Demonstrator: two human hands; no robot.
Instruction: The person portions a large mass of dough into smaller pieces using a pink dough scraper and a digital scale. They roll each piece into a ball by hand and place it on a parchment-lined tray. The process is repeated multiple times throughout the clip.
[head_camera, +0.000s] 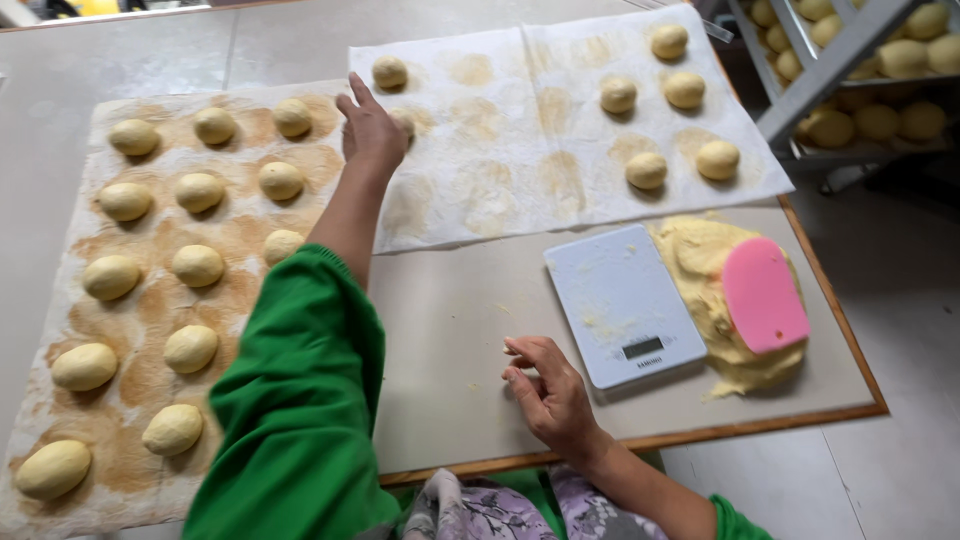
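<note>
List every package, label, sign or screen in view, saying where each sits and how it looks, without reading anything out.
Screen: a small dark rectangular display at the near edge of the flat white kitchen scale, which sits on the board between the right hand and the heap of yellow dough.
Label: a tiny line of dark print just below that display, on the scale's white face.
No packages or signs show.

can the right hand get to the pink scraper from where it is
Probably yes. The right hand rests on the board just left of the scale; the pink scraper lies on the dough pile beyond it, uncovered. Only the low scale lies between.
</note>
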